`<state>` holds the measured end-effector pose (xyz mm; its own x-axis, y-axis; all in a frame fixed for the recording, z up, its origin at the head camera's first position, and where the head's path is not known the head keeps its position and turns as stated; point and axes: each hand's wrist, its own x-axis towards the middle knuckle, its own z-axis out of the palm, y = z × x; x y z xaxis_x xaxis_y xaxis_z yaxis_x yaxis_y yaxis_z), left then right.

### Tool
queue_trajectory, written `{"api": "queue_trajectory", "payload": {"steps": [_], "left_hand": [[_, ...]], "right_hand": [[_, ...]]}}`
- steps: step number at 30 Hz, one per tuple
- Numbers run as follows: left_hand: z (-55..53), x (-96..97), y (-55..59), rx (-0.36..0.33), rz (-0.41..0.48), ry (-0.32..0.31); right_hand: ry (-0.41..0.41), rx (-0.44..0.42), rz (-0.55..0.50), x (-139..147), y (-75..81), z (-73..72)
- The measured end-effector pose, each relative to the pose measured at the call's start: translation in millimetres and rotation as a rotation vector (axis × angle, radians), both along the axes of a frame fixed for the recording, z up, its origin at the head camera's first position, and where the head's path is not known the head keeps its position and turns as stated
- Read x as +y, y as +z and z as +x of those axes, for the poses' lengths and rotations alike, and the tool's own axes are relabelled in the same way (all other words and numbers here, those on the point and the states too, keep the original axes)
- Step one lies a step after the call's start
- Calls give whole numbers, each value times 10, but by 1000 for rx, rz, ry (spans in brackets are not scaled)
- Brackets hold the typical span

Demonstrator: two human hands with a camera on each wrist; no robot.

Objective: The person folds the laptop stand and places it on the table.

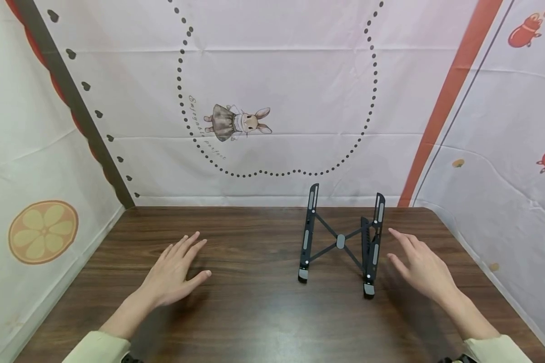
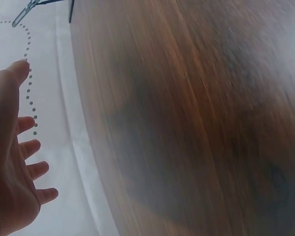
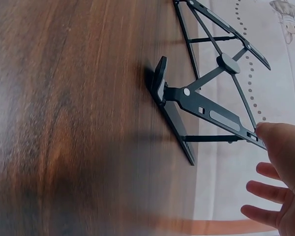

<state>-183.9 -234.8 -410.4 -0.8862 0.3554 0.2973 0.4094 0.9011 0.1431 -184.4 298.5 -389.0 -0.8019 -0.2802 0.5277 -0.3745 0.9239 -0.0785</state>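
A black folding laptop stand (image 1: 340, 241) with grey pads stands unfolded on the right half of the table, its crossed bars joined at a grey hub. Just right of it my right hand (image 1: 424, 269) hovers with fingers extended and holds nothing. In the right wrist view, the thumb of that hand (image 3: 285, 167) overlaps the end of the stand's near arm (image 3: 211, 115); whether they touch I cannot tell. My left hand (image 1: 172, 275) is over the table's left side, fingers spread and nothing in it. The left wrist view shows that hand (image 2: 12, 162) at the left edge.
The dark wood-grain table (image 1: 245, 302) is bordered by a white printed cloth (image 1: 277, 91) at the back and on both sides. A rabbit figure and a dotted line are printed on the back cloth. Pale sleeves (image 1: 97, 348) cover the forearms.
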Motion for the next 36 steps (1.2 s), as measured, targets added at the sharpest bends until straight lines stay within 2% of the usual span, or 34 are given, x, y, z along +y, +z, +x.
{"api": "queue_trajectory", "payload": {"steps": [12,24,36], "left_hand": [[-91,188,-77,-18,75,-40],[-181,402,-29,-71,197,-75],[-258,553,-50,-147,323,-51]], "right_hand": [[-12,-13,-77,-33,-42,-40],[-25,-62,-189,-57,-74,-69],[-72,-141,-292,-87,-81,-125]]}}
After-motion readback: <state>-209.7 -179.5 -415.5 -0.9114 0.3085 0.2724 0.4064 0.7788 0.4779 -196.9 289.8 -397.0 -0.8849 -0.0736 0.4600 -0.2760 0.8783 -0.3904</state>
